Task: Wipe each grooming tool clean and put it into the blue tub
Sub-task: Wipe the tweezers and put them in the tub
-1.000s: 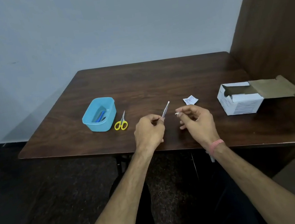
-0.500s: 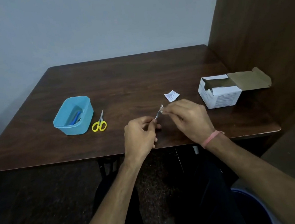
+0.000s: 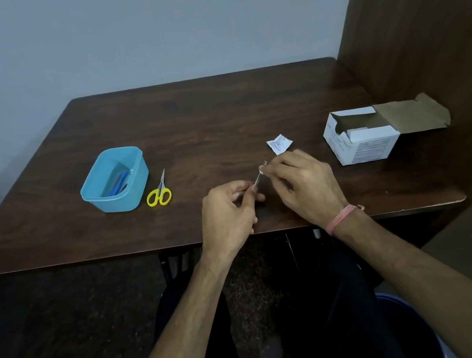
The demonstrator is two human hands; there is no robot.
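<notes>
the left hand pinches the lower end of a thin metal tool, probably tweezers though it is too small to be sure, holding it slanted up and to the right above the near part of the wooden table. the right hand has its fingertips curled around the upper part of the same tool; a bit of white shows at those fingertips, too small to identify. a pink band sits on the right wrist.

the blue tub stands on the left side of the table, well apart from the hands, with a blue-handled tool lying inside it. just beside the tub's right wall lie small scissors with yellow handles, blades pointing away from the person. a torn white packet lies on the table just beyond the right hand. farther right, by the wooden panel, is an open white box with its brown flap folded out.
</notes>
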